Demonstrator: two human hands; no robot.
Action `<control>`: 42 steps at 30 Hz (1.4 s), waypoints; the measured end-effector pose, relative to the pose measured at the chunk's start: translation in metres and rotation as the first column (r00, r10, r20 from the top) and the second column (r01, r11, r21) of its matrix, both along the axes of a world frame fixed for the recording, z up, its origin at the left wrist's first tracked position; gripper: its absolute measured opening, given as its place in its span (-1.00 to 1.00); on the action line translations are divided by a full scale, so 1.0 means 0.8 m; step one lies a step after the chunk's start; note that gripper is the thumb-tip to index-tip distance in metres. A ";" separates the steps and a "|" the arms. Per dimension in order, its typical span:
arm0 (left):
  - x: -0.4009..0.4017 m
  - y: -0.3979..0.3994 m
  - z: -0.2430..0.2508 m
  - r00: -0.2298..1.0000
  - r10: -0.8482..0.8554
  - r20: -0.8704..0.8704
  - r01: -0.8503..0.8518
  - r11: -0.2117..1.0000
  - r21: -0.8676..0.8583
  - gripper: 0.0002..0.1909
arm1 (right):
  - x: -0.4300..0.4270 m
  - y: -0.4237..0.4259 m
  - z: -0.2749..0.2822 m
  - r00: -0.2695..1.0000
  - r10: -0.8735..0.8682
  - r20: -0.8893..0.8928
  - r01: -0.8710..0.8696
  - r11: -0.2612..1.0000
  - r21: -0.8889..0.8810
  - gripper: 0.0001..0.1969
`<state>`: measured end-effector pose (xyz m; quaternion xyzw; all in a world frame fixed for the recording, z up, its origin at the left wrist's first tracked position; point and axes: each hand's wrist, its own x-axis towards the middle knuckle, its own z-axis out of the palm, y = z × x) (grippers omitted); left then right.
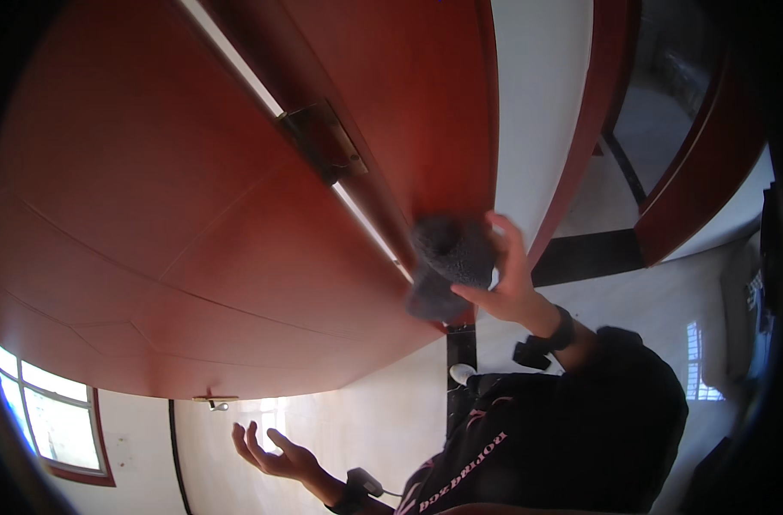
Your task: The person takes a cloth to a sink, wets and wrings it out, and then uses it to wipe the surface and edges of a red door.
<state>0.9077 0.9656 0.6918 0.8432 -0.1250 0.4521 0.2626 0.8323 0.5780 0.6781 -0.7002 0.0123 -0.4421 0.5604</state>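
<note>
My right hand (510, 283) holds a dark grey cloth (452, 257) against the red door frame (430, 129), close to the hinged edge of a red door panel (224, 225). The cloth is bunched and slightly blurred, and it hides the surface behind it. Its thumb and fingers show at the cloth's near side. At the lower left, my left hand (279, 454) is raised with its fingers apart and curled, holding nothing. Dark straps circle both wrists. A metal hinge (327, 141) joins door and frame further up, with bright light showing through the gap.
The door's lever handle (217, 404) projects near its far edge. A barred window (56, 412) is at the lower left. Right of the frame come a white wall (539, 96), another red doorway (700, 187) and a black floor strip (591, 257). A light shoe (462, 373) shows below.
</note>
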 end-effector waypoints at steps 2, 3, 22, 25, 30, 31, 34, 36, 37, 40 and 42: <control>0.005 -0.012 -0.008 0.996 -0.090 -0.002 0.089 0.990 -0.114 -0.76 | 0.024 0.000 0.059 0.946 -0.120 0.301 0.169 0.975 -0.143 -0.27; 0.006 -0.002 -0.024 0.992 -0.115 -0.046 0.107 0.984 -0.145 -0.78 | 0.039 -0.003 0.092 0.875 -0.178 0.451 0.302 0.927 -0.221 -0.31; -0.117 0.186 -0.176 0.909 -0.016 -0.417 -0.222 0.829 -0.514 -0.78 | 0.102 0.061 -0.059 0.658 -0.721 -0.219 0.283 0.505 -0.815 -0.70; -0.150 0.206 -0.172 0.894 0.002 -0.449 -0.262 0.814 -0.518 -0.78 | 0.060 0.061 -0.155 0.563 -0.419 -0.713 -0.029 0.851 -0.524 -0.69; -0.204 0.237 -0.201 0.874 -0.051 -0.483 -0.296 0.733 -0.613 -0.74 | -0.040 0.076 -0.283 0.517 -0.107 -0.849 -0.185 0.955 -0.233 -0.58; -0.205 0.226 -0.201 0.853 -0.043 -0.520 -0.321 0.743 -0.588 -0.75 | -0.055 0.056 -0.299 0.440 -0.118 -0.890 -0.170 0.962 -0.212 -0.58; -0.196 0.193 -0.181 0.860 -0.106 -0.499 -0.208 0.821 -0.532 -0.77 | -0.068 0.011 -0.271 0.390 -0.135 -0.911 0.074 0.991 -0.116 -0.56; -0.199 0.196 -0.181 0.862 -0.063 -0.502 -0.231 0.834 -0.502 -0.79 | -0.041 0.038 -0.182 0.599 -0.313 -0.737 0.209 0.950 -0.233 -0.49; -0.204 0.194 -0.176 0.882 -0.047 -0.469 -0.224 0.833 -0.506 -0.77 | -0.023 0.047 -0.139 0.715 -0.416 -0.561 0.265 0.905 -0.334 -0.52; -0.250 0.210 -0.179 0.870 0.064 -0.489 -0.349 0.781 -0.518 -0.78 | 0.026 0.062 -0.046 0.910 -0.395 -0.129 0.341 0.888 -0.308 -0.53; -0.270 0.203 -0.186 0.845 0.092 -0.527 -0.415 0.734 -0.537 -0.80 | 0.078 0.083 -0.018 0.946 -0.270 0.181 0.299 0.941 -0.156 -0.58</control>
